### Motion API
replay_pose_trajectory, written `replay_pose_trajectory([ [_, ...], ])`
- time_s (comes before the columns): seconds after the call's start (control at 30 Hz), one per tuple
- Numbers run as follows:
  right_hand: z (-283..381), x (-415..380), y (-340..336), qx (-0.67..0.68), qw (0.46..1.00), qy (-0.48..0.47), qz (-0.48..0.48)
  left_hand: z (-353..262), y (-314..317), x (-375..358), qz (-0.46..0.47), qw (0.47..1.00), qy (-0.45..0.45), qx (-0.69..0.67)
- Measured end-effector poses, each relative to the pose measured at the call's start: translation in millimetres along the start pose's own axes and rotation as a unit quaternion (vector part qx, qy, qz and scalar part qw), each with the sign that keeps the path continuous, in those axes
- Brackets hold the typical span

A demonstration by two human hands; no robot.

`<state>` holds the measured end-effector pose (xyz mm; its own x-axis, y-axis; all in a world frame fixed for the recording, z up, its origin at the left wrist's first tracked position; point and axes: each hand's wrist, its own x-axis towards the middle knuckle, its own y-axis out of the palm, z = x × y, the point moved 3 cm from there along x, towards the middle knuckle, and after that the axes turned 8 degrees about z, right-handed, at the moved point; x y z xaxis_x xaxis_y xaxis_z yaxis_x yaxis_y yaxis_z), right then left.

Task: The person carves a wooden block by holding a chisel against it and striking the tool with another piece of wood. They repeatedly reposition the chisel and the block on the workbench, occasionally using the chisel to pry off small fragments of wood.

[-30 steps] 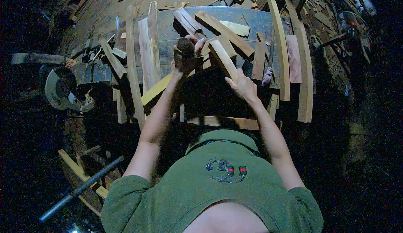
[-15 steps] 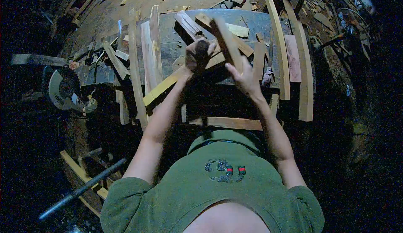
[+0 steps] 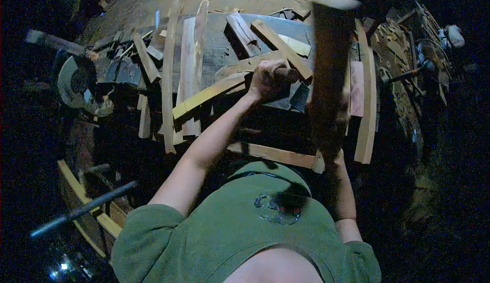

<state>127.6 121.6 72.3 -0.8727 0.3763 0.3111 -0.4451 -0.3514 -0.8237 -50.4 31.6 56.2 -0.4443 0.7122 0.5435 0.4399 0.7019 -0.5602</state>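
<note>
My left hand (image 3: pixel 263 81) is wrapped round a dark round tool handle (image 3: pixel 287 75), its blunt end pointing right; the tool's working end is hidden. Beside that hand lies a yellow-faced wood strip (image 3: pixel 209 97), one end close to my wrist. A thick wooden block (image 3: pixel 332 53) stands raised and blurred, close to the camera. My right hand (image 3: pixel 334 156) grips its lower end, largely in shadow. Just beyond my left hand, a plank (image 3: pixel 283 48) lies slanting across the workbench (image 3: pixel 217 53), with a short pale offcut (image 3: pixel 295 45) next to it.
Long boards (image 3: pixel 187 63) lie across the bench's left side, and a pinkish board (image 3: pixel 357 89) lies at the right. A circular saw blade (image 3: pixel 79 81) is at the far left. A metal bar (image 3: pixel 84 209) slants at lower left. Scrap wood (image 3: pixel 393 43) lies at the right.
My right hand has drawn back toward my body, raising the wooden block upright toward the camera. The handle in my left hand has tipped over to the right. The view has shifted slightly.
</note>
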Motion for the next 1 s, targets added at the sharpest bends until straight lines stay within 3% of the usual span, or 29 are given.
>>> replay_pose_trajectory([
  [0.07,-16,-14,19,-0.017,0.999,-0.037,-0.036,-9,-8,7,0.023,1.0,-0.018,-0.007],
  [0.13,-23,-21,27,-0.039,0.994,-0.07,-0.078,53,32,-17,0.049,0.998,-0.012,0.022],
  [0.17,28,11,-11,-0.018,0.994,0.059,0.089,74,49,-24,0.079,0.996,-0.008,0.051],
  [0.2,26,10,-15,-0.017,0.998,0.037,0.049,64,42,-13,0.072,0.996,-0.007,0.054],
  [0.27,29,4,-14,-0.007,1.0,0.018,0.023,20,6,-1,-0.02,0.986,-0.034,-0.159],
  [0.3,30,7,-12,-0.022,0.998,0.031,0.059,11,-2,5,-0.021,0.986,-0.039,-0.161],
  [0.37,33,15,-12,-0.052,0.989,0.06,0.123,2,-12,13,0.061,0.992,-0.026,-0.109],
  [0.43,33,21,-13,-0.085,0.976,0.088,0.18,18,-7,10,0.052,0.993,-0.001,-0.106],
  [0.47,24,14,-4,-0.083,0.993,0.014,0.083,36,5,1,0.09,0.989,-0.025,-0.117],
  [0.5,25,21,-9,-0.086,0.993,0.012,0.079,59,20,-8,0.124,0.983,-0.049,-0.127],
  [0.53,26,26,-12,-0.012,0.993,0.055,0.108,67,15,-16,-0.021,0.961,-0.024,-0.276],
  [0.57,25,26,-12,0.061,0.983,0.104,0.138,74,22,-21,-0.016,0.96,-0.028,-0.279],
  [0.6,-9,7,24,0.086,0.996,-0.002,-0.031,56,9,-5,-0.056,0.979,0.02,-0.193],
  [0.63,-4,15,20,0.084,0.996,0.002,-0.032,39,-3,8,-0.096,0.987,0.067,-0.106],
  [0.67,7,27,14,0.174,0.983,0.063,-0.008,44,-11,13,0.038,0.995,-0.035,-0.081],
  [0.7,10,36,14,0.262,0.957,0.122,0.013,38,-20,18,0.004,0.997,-0.073,-0.021],
  [0.73,-4,37,29,0.175,0.962,0.195,0.081,41,-24,16,-0.03,0.997,-0.077,-0.001],
  [0.77,-1,40,33,0.156,0.965,0.189,0.089,44,-28,16,-0.066,0.995,-0.078,0.02],
  [0.83,-24,31,71,0.118,0.939,0.244,0.21,54,-32,13,-0.103,0.966,-0.196,-0.133],
  [0.9,-35,22,97,0.128,0.942,0.238,0.198,84,-20,2,-0.182,0.932,-0.208,-0.234],
  [1.0,-45,12,120,0.071,0.912,0.297,0.275,50,-38,10,-0.237,0.943,-0.156,-0.175],
])
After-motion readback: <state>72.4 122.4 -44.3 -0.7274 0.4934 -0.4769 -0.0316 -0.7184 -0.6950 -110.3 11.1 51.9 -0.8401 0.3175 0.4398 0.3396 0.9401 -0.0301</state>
